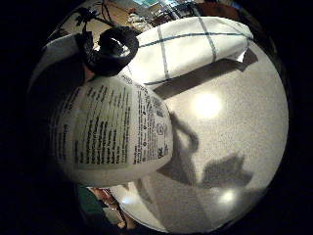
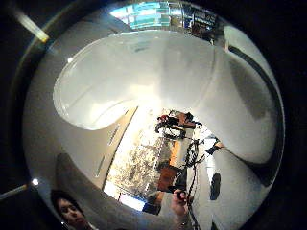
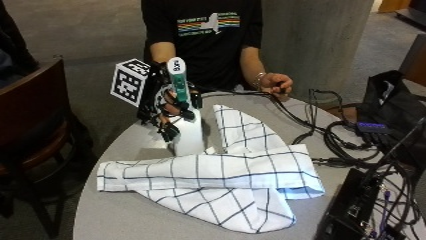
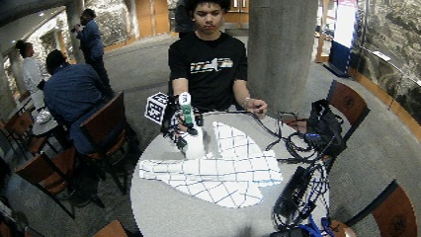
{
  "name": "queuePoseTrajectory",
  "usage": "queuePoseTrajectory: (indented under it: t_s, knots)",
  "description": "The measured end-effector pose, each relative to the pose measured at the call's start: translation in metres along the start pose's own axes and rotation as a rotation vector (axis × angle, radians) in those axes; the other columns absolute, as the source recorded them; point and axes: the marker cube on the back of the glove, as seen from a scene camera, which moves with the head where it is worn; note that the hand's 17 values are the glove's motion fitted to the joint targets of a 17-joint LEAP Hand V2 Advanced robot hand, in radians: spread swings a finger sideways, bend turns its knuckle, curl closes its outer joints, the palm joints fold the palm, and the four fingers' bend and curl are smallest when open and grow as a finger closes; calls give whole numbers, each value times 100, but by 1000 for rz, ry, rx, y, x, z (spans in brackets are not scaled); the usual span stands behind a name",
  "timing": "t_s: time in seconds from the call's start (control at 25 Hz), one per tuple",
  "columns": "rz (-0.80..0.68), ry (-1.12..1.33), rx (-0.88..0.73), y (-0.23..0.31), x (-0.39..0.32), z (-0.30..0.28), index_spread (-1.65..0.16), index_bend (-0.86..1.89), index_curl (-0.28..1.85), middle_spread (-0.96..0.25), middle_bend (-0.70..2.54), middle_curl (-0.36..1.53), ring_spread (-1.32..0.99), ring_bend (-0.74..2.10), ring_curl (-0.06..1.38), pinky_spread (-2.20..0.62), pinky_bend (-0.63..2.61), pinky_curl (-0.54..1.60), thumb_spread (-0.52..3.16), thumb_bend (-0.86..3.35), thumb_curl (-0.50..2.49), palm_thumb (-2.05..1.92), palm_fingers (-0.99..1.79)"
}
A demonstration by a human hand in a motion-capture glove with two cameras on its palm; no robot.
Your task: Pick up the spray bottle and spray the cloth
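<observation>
My right hand [image 3: 166, 107] grips the white spray bottle [image 3: 188, 136]; next I must aim at the checked cloth [image 3: 219, 187].

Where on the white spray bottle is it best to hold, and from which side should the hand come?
Probably the narrow neck under the black spray head, from the side away from the cloth. The spray bottle stands upright on the table; the gloved right hand is already at its upper part there.
</observation>
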Motion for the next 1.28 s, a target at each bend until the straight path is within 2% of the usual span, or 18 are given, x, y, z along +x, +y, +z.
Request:
queuePoseTrajectory:
  t_s: [0.36,0.64,0.96,1.28]
  knots:
    - [-4,19,-29,-6,-4,-1,-23,29,48,-11,31,45,-1,25,35,31,15,28,34,-2,67,114,105]
    - [42,32,-230,-15,-30,-14,-23,28,51,-11,31,46,-2,26,36,30,16,27,31,-3,69,111,111]
    - [112,273,-441,-34,-56,-3,-23,27,53,-10,31,46,-3,27,37,28,16,27,29,-3,71,110,112]
    - [170,465,-551,-40,-60,7,-23,26,55,-10,31,47,-3,27,38,28,17,28,27,-3,72,108,113]
